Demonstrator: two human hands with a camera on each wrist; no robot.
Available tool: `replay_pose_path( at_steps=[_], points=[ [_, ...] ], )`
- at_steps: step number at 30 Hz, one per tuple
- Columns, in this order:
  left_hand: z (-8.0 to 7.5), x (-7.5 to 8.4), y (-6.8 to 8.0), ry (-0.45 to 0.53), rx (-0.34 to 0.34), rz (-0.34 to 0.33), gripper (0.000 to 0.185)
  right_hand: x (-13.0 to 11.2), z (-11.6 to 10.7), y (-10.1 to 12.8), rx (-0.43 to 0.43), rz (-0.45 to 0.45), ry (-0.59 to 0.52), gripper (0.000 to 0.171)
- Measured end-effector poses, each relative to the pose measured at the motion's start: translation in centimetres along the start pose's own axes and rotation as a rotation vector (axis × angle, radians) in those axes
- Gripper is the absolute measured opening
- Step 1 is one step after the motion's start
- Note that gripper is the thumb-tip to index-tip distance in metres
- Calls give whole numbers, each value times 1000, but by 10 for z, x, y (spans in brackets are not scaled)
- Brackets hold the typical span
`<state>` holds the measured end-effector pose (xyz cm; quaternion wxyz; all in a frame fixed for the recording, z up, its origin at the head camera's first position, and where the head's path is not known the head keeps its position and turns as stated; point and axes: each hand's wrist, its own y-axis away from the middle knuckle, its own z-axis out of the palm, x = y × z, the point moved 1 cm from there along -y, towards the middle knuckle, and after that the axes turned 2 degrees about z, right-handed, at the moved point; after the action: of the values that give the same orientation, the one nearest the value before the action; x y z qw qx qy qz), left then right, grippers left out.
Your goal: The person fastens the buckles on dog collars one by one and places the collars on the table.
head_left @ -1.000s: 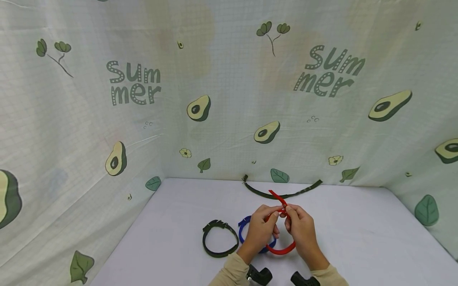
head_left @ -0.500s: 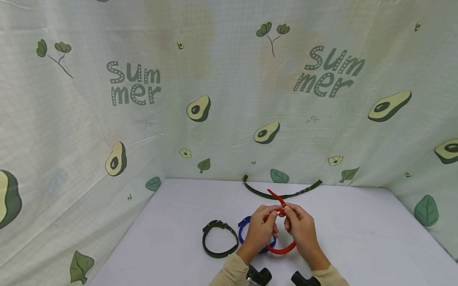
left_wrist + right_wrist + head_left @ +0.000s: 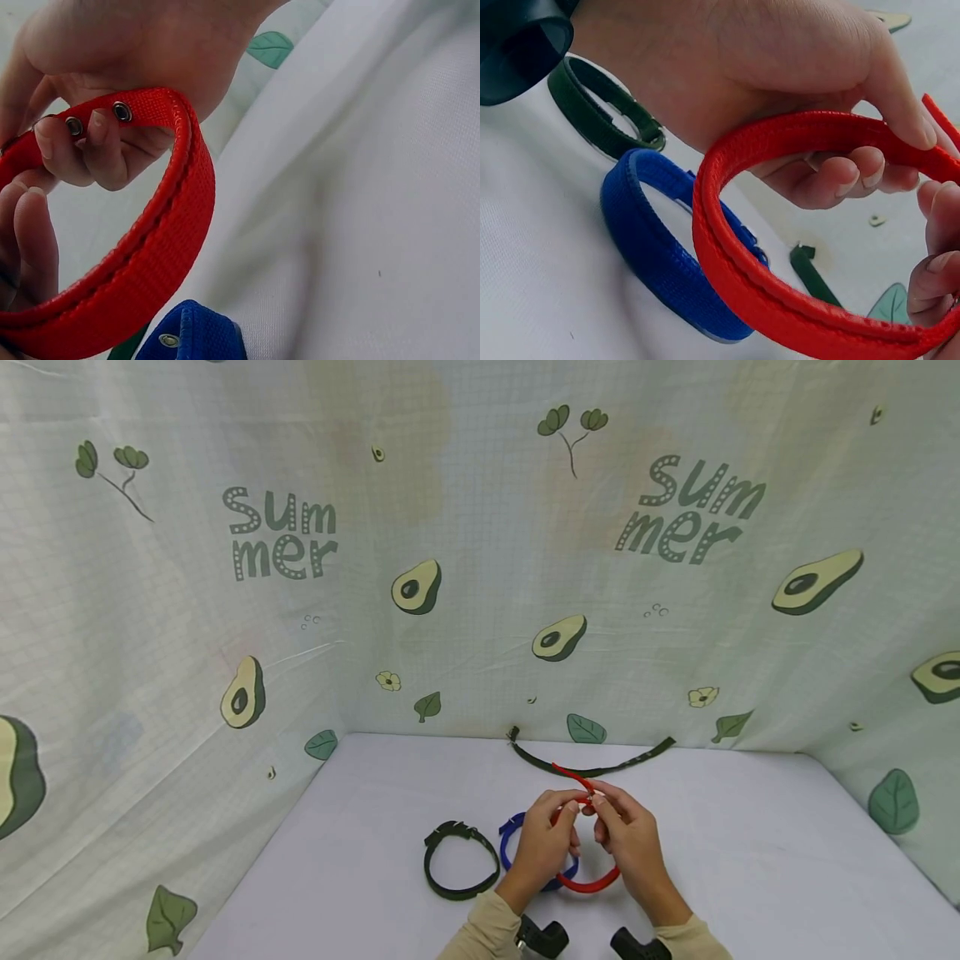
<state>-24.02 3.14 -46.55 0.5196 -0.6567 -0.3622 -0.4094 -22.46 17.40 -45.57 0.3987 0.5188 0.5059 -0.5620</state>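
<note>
Left hand [image 3: 542,839] and right hand [image 3: 633,839] — fingers curled, together pinching one red collar [image 3: 591,887], near, over white table [image 3: 750,827], just right of blue collar [image 3: 641,232]. Free end [image 3: 572,773]: tipped further left than a second ago — strap adjustment apparently unfinished.

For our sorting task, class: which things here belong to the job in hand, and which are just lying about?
Job in hand:
red woven strap with metal eyelets, bent into a loop
left hand and right hand, both holding it

Apparently just lying about:
blue woven looped strap
dark green woven looped strap
dark green open strap, behind the hands
</note>
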Motion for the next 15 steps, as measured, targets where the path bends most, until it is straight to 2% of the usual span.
replay_pose_path(
  at_steps=[5, 15],
  points=[
    [0, 0, 0, 0, 13, -5, 21, 3, -1, 0, -20, -16, 5, 29],
    [-1, -6, -1, -10, -12, -12, 20, 12, 0, -2, -23, -27, 5, 24]
  ],
)
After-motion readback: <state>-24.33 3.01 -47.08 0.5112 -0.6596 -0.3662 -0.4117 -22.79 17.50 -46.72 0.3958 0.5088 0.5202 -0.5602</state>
